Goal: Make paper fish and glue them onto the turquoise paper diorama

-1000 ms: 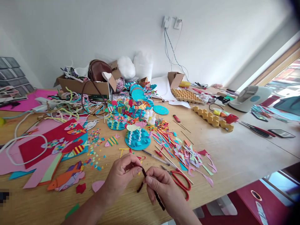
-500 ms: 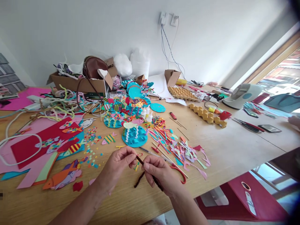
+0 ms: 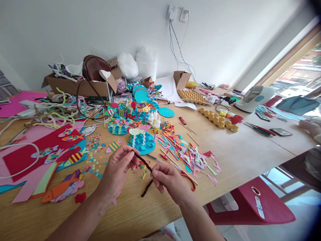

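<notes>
Dark brown pipe cleaner (image 3: pixel 142 160), pinched between thumb and fingers of the left hand (image 3: pixel 117 170) and again by the right hand (image 3: pixel 167 179), slanting above the wooden counter (image 3: pixel 130 216), with another dark length (image 3: pixel 147 189) below the right hand. Just beyond, turquoise disc (image 3: pixel 149 147) bearing fish cutouts (image 3: pixel 136 131); nearby, red scissors handle (image 3: pixel 193 184).
</notes>
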{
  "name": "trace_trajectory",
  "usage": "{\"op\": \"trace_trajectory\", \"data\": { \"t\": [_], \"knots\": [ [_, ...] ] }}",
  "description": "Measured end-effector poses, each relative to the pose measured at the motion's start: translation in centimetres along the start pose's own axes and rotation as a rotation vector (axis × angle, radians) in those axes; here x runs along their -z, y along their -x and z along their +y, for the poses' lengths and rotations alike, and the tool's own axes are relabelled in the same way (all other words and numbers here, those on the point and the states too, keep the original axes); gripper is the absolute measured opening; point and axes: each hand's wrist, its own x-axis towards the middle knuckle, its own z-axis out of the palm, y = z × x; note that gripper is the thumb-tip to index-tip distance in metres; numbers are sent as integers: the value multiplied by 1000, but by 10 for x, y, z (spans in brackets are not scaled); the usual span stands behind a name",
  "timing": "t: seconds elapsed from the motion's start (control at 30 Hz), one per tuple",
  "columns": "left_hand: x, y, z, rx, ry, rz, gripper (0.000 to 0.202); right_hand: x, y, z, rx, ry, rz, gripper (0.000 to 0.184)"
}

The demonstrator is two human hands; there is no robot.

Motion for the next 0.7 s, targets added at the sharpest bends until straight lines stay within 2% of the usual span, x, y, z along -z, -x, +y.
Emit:
{"op": "trace_trajectory", "data": {
  "t": [0.1,0.27,0.43,0.5,0.63,0.7],
  "knots": [
    [-2,3,0,27,-26,-17,12,-3,-2,5,19,45,32,33],
    [4,4,3,35,-59,28,19,-5,-3,13,13,45,13,34],
    [10,6,7,127,-34,-24,24,1,1,17,59,44,34,34],
    [9,8,8,167,26,-10,23,2,3,19,95,64,40,33],
    [7,10,8,212,97,40,24,1,8,28,88,152,0,32],
    [9,9,10,199,81,56,25,6,11,31,60,269,-44,29]
  ]
}}
